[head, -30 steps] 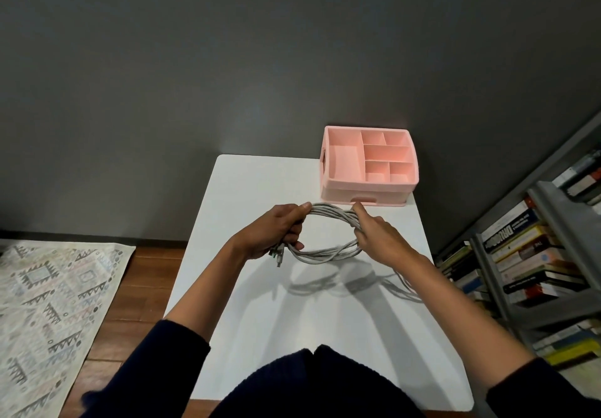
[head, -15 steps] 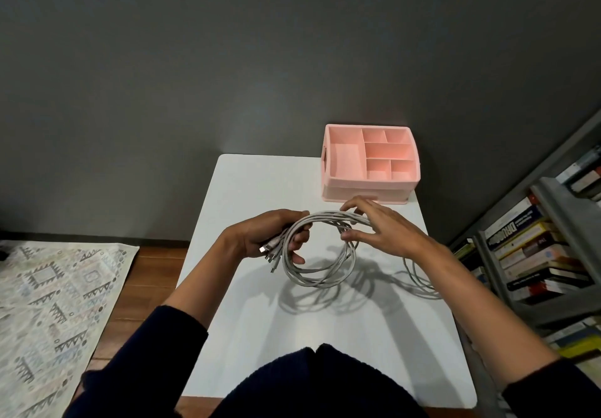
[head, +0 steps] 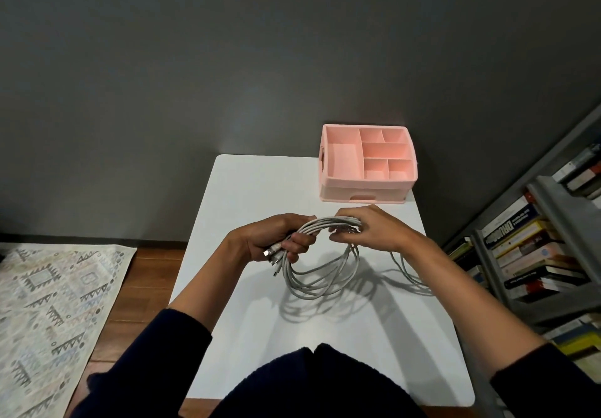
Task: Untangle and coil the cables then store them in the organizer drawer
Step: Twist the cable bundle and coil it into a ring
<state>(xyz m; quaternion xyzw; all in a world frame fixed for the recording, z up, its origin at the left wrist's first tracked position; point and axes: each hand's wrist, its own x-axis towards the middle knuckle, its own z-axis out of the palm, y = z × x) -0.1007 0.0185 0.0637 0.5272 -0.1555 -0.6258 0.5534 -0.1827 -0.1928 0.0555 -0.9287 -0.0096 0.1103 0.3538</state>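
We hold the grey cables [head: 320,222] as one bundled coil above the white table [head: 247,190], its top arc stretched between both hands and its lower loops hanging down towards the tabletop; we cannot tell whether they touch it. Our left hand [head: 270,238] grips one side of the coil, fingers curled round the strands, with several plug ends [head: 273,255] sticking out below the fist. Our right hand [head: 367,230] pinches the other side of the arc with bent fingers. A loose tail [head: 403,273] runs from under the right wrist and lies slack on the table towards its right edge.

The step in hand looks like coiling: most of the length is gathered, the tail is not.

Next, we judge, the right hand must draw that tail up into another turn while the left clamps the coil so the loops do not spring apart.

The pink organizer [head: 328,170] stands at the table's far right corner, near the hands, its drawer [head: 338,194] apparently shut, so it needs opening before storing. Bookshelves [head: 536,248] stand to the right, a patterned rug [head: 48,303] to the left.
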